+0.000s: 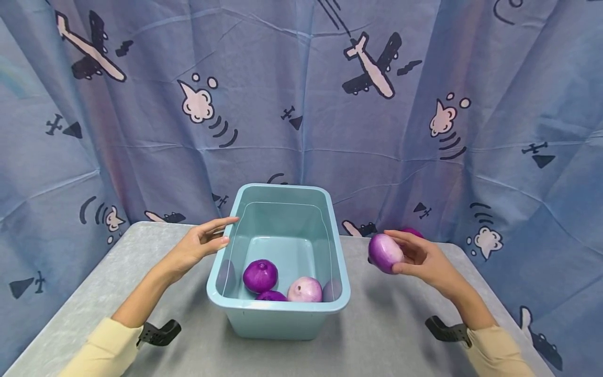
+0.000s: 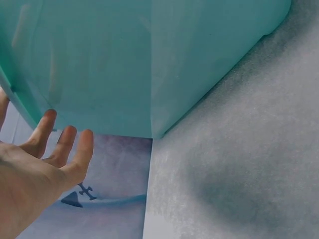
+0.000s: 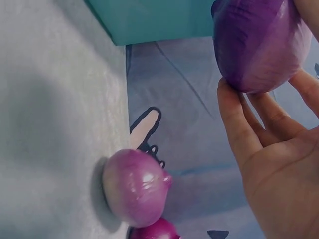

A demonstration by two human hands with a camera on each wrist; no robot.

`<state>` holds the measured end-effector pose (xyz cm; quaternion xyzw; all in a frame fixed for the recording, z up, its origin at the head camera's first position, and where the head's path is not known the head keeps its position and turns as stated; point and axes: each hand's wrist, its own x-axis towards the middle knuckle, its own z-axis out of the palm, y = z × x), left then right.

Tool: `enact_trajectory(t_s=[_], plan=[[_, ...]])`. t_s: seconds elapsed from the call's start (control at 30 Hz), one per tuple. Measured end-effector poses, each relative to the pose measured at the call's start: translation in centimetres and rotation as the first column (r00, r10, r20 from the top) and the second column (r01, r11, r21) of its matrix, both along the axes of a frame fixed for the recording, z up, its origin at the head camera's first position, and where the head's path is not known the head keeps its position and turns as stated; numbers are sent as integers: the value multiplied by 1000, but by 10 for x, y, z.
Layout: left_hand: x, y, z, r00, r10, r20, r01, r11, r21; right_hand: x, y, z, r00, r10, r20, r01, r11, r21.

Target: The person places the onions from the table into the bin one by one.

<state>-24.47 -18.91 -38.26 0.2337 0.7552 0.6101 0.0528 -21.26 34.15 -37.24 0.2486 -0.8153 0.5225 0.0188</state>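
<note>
We see 2 hands apart: the left hand (image 1: pixel 194 246) loose-fingered at the tub (image 1: pixel 278 325), probably to steady it, the right hand (image 1: pixel 430 263) pinching 1 onion (image 1: pixel 383 254) aloft.

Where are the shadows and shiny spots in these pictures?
Head view: a soft shadow on the table below the right hand; left wrist view: a dark, fuzzy-edged shadow on the table; right wrist view: small whitish glints on the lower onion, with a shadow beside it.
</note>
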Motion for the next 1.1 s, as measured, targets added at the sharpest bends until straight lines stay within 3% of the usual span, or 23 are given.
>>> enact_trajectory(t_s=[0.47, 1.1], plan=[[0, 1, 1, 1000, 4, -3, -4, 1000, 0, -8, -11, 20, 996, 70, -47, -72, 997, -38], [0, 1, 1, 1000, 7, 5, -7, 1000, 4, -13, -31, 44, 992, 121, -43, -123, 991, -56]])
